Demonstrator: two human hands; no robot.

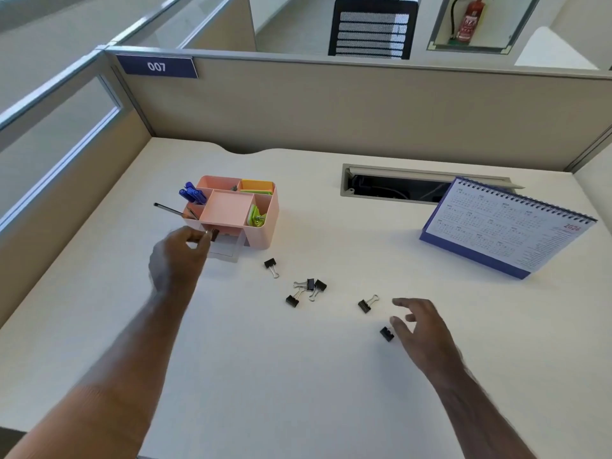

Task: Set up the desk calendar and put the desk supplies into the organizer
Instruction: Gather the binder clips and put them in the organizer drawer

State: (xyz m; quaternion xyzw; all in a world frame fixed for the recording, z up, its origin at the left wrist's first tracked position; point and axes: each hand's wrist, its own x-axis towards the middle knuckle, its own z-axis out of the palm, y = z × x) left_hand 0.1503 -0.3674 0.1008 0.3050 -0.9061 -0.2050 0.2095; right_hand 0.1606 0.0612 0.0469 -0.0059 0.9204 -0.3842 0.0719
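Setting: an office cubicle with beige partition walls; a wide white desk (298, 376) fills the view, seen from above.

Calendar: a blue-backed, spiral-bound desk calendar (506, 226) already stands upright at the far right of the desk.

Organizer: a pink plastic organizer with several compartments (261, 226) sits left of centre; blue pens (193, 193) stand in its left slot, and its clear front drawer (227, 248) is pulled out toward the person.

Left hand: the left hand (177, 260) hangs at the open drawer, fingertips pressed together on a small black binder clip (214, 234) held just above the drawer.

Right hand: the right hand (422, 329) hovers low over the desk, fingers spread and holding nothing.

Nearest clip: a black binder clip near the thumb (386, 333) lies just left of the right hand, close to touching it.

Second clip: another black binder clip with silver wire handles (367, 304) lies slightly farther forward and left, handles pointing up and right.

Remaining clips: a cluster of three black binder clips (306, 289) and a lone black binder clip (271, 266) lie between the hands, nearer the organizer.

Likely next reach: the right hand is nearer the two right-side clips; the left hand is nearer the lone one.
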